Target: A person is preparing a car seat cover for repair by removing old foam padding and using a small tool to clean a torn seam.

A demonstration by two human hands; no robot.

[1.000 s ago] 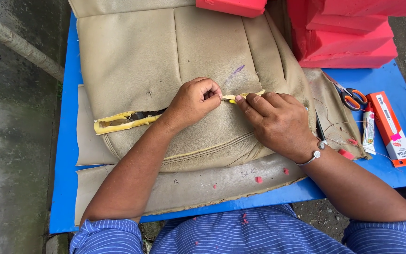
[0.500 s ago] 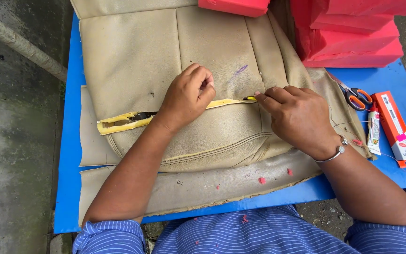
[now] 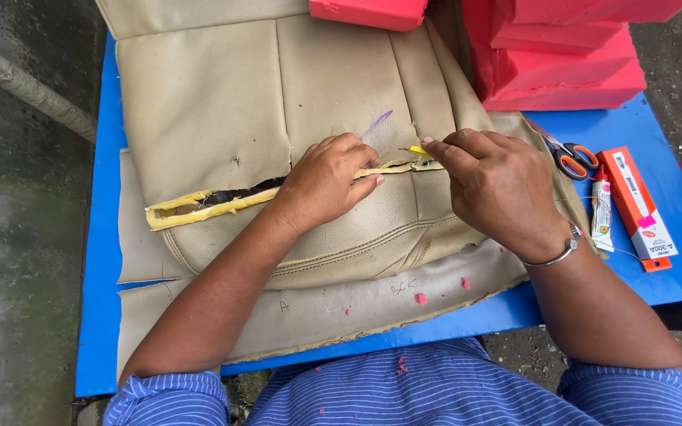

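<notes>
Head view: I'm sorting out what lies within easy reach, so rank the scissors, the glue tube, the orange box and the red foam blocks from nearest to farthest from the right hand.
From the right hand:
1. Scissors, just off its outer side on the blue table.
2. Glue tube, a little beyond them.
3. Orange box, next outward.
4. Red foam blocks, at the table's far side; close to the box in distance, so this last ranking is loose.

seat cover (image 3: 222,102) 1 | scissors (image 3: 570,158) 1 | glue tube (image 3: 601,211) 1 | hands 2

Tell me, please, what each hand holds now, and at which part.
The right hand pinches a small yellow piece by its end at the seat cover's torn seam. The left hand presses flat on the cover, holding nothing.
</notes>
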